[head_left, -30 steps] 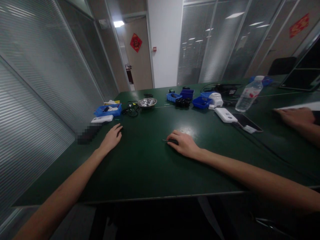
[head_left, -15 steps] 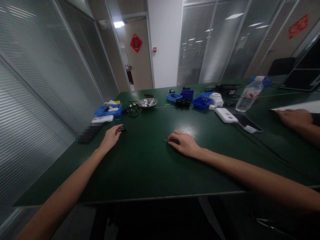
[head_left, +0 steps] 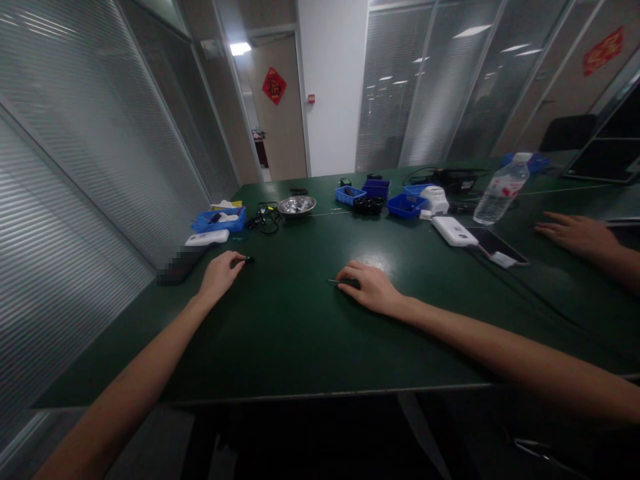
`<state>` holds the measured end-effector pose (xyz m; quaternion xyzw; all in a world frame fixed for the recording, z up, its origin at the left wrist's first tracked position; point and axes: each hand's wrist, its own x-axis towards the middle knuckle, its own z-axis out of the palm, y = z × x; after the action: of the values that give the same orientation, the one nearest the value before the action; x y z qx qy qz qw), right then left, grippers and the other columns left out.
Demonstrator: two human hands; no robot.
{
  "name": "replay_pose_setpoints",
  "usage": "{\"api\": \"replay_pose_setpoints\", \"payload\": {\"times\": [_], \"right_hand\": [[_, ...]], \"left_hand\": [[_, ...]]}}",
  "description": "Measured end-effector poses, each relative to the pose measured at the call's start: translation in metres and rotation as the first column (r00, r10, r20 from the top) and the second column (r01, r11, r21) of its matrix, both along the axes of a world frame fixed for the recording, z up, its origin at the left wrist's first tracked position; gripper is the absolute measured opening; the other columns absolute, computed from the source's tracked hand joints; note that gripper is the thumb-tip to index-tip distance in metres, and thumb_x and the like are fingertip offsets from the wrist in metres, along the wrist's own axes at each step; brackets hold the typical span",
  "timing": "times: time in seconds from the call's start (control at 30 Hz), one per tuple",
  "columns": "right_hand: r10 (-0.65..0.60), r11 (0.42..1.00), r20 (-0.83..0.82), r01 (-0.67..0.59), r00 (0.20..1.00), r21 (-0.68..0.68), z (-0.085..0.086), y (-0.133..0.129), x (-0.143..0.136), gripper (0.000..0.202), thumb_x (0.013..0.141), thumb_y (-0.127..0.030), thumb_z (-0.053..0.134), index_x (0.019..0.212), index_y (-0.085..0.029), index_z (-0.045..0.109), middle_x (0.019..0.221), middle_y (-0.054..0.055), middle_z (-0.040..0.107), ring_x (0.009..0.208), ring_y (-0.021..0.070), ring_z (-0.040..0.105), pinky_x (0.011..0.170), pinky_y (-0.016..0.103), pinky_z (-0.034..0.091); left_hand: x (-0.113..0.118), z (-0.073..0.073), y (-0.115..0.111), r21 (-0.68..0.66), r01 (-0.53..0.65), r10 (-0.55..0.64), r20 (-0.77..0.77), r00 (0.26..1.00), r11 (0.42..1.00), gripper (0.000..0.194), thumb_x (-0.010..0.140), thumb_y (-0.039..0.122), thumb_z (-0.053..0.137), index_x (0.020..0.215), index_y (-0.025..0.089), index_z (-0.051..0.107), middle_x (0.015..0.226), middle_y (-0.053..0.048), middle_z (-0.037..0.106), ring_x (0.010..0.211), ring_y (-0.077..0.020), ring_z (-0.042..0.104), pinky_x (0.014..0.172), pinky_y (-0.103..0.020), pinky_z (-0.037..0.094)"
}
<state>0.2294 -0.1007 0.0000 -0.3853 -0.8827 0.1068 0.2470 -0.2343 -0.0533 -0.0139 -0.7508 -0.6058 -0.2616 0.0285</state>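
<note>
On the left part of the green table (head_left: 290, 320), my left hand (head_left: 220, 273) pinches a small dark object (head_left: 249, 259) with a hint of green; its kind is too small to make out. My right hand (head_left: 367, 283) rests on the tabletop near the middle. Its fingers are closed around the black handle of a screwdriver (head_left: 349, 283), whose thin metal shaft points left toward the other hand. Fingers and palm cover part of the handle. The two hands are well apart.
A metal bowl (head_left: 297, 207) and blue trays (head_left: 405, 206) stand farther back. At left are a blue basket (head_left: 220, 220) and a white power bank (head_left: 207, 238). Right of my hand lie another power bank (head_left: 453, 231), a phone (head_left: 493, 243) and a water bottle (head_left: 503, 190). A co-worker's hand (head_left: 577, 233) rests at far right.
My hands keep nearly the same places and grips. The co-worker's hand at the right has shifted and its fingers are now spread; the white sheet near it is gone from view.
</note>
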Motion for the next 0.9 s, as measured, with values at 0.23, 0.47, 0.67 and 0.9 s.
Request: {"api": "replay_pose_setpoints", "payload": {"times": [0.23,0.47,0.67,0.9], "right_hand": [[0.005,1.000,0.012,-0.005,1.000,0.005,-0.002,0.001,0.000,0.017,0.102,-0.032,0.065,0.116,-0.023,0.071,0.113,0.007,0.069,0.095,0.0221,0.068,0.081,0.036,0.052],[0.018,1.000,-0.010,-0.018,1.000,0.004,-0.004,0.004,0.001,0.016,0.101,-0.032,0.068,0.115,-0.025,0.071,0.113,0.005,0.070,0.095,0.0221,0.070,0.080,0.035,0.053],[0.044,0.998,-0.095,-0.047,0.995,-0.031,-0.004,0.006,0.002,0.023,0.098,-0.031,0.073,0.120,-0.024,0.069,0.111,0.005,0.069,0.095,0.0217,0.070,0.082,0.036,0.054],[0.096,0.995,-0.160,-0.098,0.982,-0.003,-0.003,0.002,0.001,0.034,0.092,-0.015,0.072,0.124,-0.022,0.067,0.110,0.006,0.068,0.097,0.0220,0.066,0.084,0.037,0.055]], "left_hand": [[0.004,0.004,-0.004,0.021,0.000,0.004,-0.165,0.986,1.000,0.028,0.101,0.036,0.054,0.110,0.021,0.075,0.120,-0.011,0.073,0.111,-0.0305,0.068,0.095,-0.042,0.054],[0.011,0.006,-0.003,-0.027,0.071,-0.074,-0.124,0.990,0.997,0.025,0.099,0.030,0.055,0.113,0.019,0.073,0.116,-0.011,0.075,0.108,-0.0308,0.070,0.096,-0.044,0.055],[0.048,0.016,-0.020,-0.084,0.320,-0.317,0.042,0.947,0.944,0.026,0.103,0.033,0.056,0.118,0.020,0.072,0.119,-0.009,0.073,0.104,-0.0251,0.071,0.092,-0.042,0.058],[0.138,0.025,-0.070,-0.184,0.675,-0.680,0.042,0.732,0.715,0.039,0.106,0.031,0.056,0.145,0.027,0.061,0.146,-0.009,0.063,0.134,-0.0240,0.059,0.115,-0.047,0.048]]}}
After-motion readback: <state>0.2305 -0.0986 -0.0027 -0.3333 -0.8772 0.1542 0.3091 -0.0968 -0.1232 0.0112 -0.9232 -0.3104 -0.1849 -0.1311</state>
